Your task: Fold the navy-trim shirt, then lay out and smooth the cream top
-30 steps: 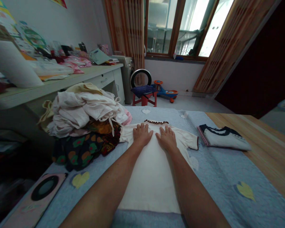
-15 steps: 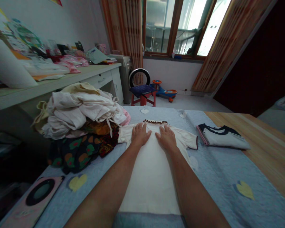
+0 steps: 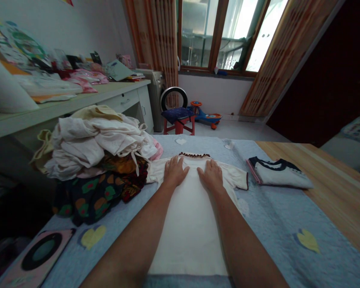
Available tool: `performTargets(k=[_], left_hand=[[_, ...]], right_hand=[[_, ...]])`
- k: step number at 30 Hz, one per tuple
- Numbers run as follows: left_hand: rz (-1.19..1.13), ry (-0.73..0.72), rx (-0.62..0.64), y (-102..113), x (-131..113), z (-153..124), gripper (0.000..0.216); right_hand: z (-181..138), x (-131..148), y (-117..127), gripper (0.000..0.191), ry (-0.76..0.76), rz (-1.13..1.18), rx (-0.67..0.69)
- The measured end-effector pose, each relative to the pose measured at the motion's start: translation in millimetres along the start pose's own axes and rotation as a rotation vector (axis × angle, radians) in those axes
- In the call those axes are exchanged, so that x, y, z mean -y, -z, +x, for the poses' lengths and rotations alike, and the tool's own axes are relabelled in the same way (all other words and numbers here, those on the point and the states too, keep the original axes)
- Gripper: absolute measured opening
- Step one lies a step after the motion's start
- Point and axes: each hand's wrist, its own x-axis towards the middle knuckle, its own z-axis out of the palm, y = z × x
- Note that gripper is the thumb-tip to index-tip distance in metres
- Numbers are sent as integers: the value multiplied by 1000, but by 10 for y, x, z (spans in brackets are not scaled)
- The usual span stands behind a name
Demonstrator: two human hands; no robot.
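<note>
A cream short-sleeved shirt lies spread on a blue cloth, its dark ruffled collar pointing away from me. My left hand rests flat on the shirt's upper left, below the collar, fingers extended. On the upper right, my right hand lies flat as well, its fingers stretched toward the shoulder. Neither hand grips the fabric. Both forearms cover part of the shirt's sides. The left sleeve touches a heap of crumpled clothes; the right sleeve, edged in dark trim, lies flat.
Folded white and navy garments sit at the right, partly over the wooden tabletop. A pink flat object with a dark circle lies front left. Beyond the table stand a red stool and a cluttered desk.
The view has shifted slightly, so most things appear a little further left. My right hand has moved slightly outward on the shirt; the left stays nearly in place.
</note>
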Motion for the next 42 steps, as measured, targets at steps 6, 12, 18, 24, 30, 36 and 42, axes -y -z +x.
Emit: performTargets(k=[6,12,18,24,30,36,42], left_hand=[[27,-51,-31,9,21,11,55],[44,-83,-50,5,11,7,49],[30,-204,-73,52,-60,-5,35],[26,-187,-26,35,-102,-8,38],[43,-163,12,-42,-65,2,54],[30,-163,12,-68,-55,5,57],[28,-143,36,-75,-60,15,58]], right_hand=[[41,-113,49,61,73,-12,19],[77,-238,38,55,154,-25,11],[82,-185,62,43,215,86,-103],[28,-23,103,36,357,149,-55],[6,5,86,36,342,62,-21],[-18,36,88,52,238,-31,29],[-8,67,57,56,184,-60,115]])
